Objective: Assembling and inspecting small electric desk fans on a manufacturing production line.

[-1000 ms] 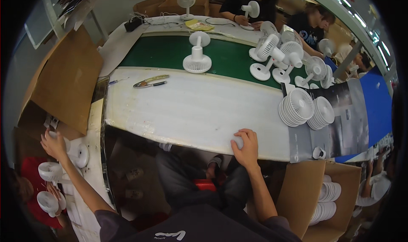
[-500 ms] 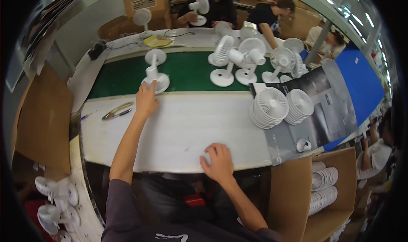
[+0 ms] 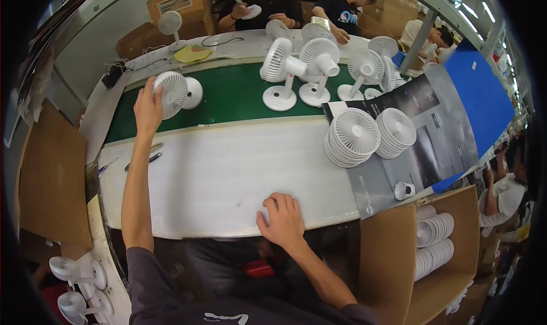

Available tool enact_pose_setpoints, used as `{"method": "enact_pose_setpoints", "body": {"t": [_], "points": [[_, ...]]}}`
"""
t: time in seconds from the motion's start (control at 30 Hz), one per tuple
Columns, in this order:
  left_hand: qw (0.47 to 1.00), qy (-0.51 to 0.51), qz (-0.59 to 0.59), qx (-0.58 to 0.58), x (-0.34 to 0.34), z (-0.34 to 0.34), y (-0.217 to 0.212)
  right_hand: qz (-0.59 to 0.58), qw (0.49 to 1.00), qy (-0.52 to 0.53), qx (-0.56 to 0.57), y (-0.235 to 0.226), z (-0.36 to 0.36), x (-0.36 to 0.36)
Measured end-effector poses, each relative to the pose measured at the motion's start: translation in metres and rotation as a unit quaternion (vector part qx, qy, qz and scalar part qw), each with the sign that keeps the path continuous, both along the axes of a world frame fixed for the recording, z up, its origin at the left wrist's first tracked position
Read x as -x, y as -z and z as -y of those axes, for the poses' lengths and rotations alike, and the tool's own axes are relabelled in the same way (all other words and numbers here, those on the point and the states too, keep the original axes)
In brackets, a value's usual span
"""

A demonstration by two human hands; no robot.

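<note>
At the far left of the bench, my left hand reaches out with its fingers on the rim of a white desk fan. The grille of that fan is turned up towards me, and its round base shows just to the right, over the green strip. My right hand rests with bent fingers on the white bench top, close to the front edge. A small whitish bit shows between its thumb and forefinger, too small to name.
Several white fans stand on the green strip. Stacked fan grilles and a small white part lie on a grey printed sheet. An open carton holds more grilles. Pliers lie left. Co-workers sit opposite.
My left hand has gone from the fan's base to its head, which now faces me with its grille. The view has shifted slightly. My right hand stays near the front edge.
</note>
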State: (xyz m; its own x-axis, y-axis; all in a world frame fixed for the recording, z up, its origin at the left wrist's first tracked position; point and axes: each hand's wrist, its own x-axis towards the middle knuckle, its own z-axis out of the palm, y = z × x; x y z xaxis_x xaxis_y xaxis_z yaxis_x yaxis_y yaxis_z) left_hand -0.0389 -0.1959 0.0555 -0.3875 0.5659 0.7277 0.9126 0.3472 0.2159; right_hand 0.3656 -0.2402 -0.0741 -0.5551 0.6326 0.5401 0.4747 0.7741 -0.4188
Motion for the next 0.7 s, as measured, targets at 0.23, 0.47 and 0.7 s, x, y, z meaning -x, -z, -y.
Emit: {"method": "enact_pose_setpoints", "body": {"t": [0.23, 0.47, 0.7], "points": [[0.950, 0.208, 0.229, -0.053, -0.075, 0.059, -0.084, 0.008, 1.000, 0.009, -0.021, 0.001, 0.001, -0.001], [0.873, 0.345, 0.337, 0.072, -0.155, 0.100, -0.076, -0.042, 0.998, -0.016, 0.040, 0.007, 0.005, -0.005], [0.877, 0.297, 0.371, 0.071, -0.195, 0.112, -0.066, -0.084, 0.991, -0.067, 0.081, 0.016, 0.002, -0.022]]}}
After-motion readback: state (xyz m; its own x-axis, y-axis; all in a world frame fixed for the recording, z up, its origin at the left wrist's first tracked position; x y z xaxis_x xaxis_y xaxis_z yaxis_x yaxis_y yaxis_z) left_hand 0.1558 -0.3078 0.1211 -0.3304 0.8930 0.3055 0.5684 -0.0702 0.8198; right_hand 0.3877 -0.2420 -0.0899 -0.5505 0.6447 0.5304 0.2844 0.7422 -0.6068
